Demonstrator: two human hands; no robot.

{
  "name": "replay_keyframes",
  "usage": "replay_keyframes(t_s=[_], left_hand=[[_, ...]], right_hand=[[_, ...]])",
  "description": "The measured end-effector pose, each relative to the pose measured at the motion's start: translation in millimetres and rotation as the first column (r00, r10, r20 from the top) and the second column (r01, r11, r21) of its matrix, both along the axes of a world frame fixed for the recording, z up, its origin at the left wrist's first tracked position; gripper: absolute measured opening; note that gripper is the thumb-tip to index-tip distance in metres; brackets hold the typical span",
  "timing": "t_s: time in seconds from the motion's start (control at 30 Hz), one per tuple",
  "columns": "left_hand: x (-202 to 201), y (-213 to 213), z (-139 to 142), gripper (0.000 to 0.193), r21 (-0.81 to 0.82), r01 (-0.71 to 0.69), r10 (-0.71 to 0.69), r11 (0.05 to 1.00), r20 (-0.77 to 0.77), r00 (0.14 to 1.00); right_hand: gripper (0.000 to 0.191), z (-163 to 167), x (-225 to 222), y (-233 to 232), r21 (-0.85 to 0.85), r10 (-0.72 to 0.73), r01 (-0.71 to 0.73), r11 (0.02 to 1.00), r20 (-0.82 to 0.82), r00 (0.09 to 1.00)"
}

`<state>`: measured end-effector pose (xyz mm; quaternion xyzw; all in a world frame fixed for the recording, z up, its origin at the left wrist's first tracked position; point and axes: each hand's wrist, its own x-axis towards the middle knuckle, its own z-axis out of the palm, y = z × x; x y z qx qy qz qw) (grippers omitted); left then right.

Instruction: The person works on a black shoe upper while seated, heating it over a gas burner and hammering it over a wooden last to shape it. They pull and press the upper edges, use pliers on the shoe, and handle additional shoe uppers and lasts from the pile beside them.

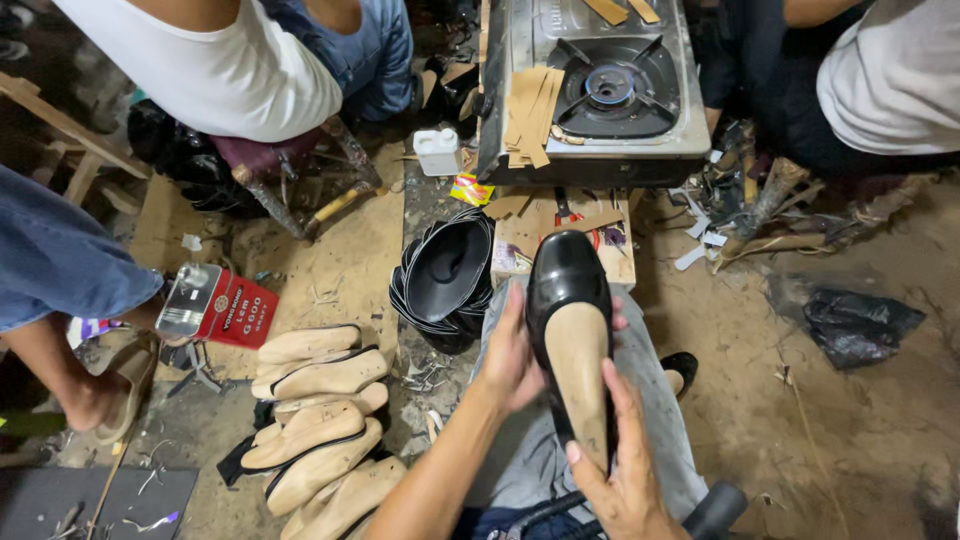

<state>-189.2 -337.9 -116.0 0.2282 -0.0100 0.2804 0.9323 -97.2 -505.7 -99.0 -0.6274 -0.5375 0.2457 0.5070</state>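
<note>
At the far left a person in blue jeans [55,255] sits with a bare foot [90,400] on the dirt floor [860,420], and just beside that leg lies a red tin can [218,306] tipped on its side. Right of the can, a heap of shoes with tan soles [320,420] lies stacked sole-up on the floor, overlapping one another. Above them another person in a white shirt [215,65] sits at the top of the view. Further right a nested stack of black shoe uppers [447,275] stands near a small white plastic bottle [438,150]. The left hand [512,355] grips the left edge of a black shoe [567,275], its fingers curled round the side and the grip clamped on it. The shoe rests sole-up over the person's grey-trousered lap [520,450], toe pointing away, showing a tan sole [580,370]. The right hand [625,470] lies on the heel end of that sole, fingers spread flat and pressing rather than closed round it. Beyond the toe a cardboard box [615,255] carries a steel gas stove [610,85] with strips of tan card [530,115] draped over its left edge. At the far right a crumpled black plastic bag [855,320] lies on the floor, well apart from the hands.
</note>
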Motion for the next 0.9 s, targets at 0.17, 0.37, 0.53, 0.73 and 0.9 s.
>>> replay_keyframes(t_s=[0.17,0.37,0.53,0.73,0.9], left_hand=[[20,18,24,0.082,0.041,-0.008,0.011,0.999,-0.074,0.997],[23,10,32,0.076,0.079,-0.086,0.1,0.993,-0.195,0.976],[15,11,39,0.065,0.05,-0.047,0.052,0.998,-0.112,0.992],[25,-3,41,0.042,0.35,-0.325,0.436,0.879,-0.309,0.845],[9,17,47,0.044,0.54,-0.324,0.55,0.777,-0.333,0.766]], right_hand=[[0.089,-20,0,-2,0.07,-0.027,0.024,0.997,0.037,0.999],[0.093,-33,-1,-1,0.09,-0.027,0.042,0.995,-0.158,0.987],[0.089,-42,13,2,0.207,0.203,0.0,0.978,-0.962,0.18],[0.06,-100,42,-2,0.034,0.042,-0.219,0.975,-0.999,0.03],[0.034,-173,27,-29,-0.294,0.235,-0.35,0.889,-0.364,0.901]])
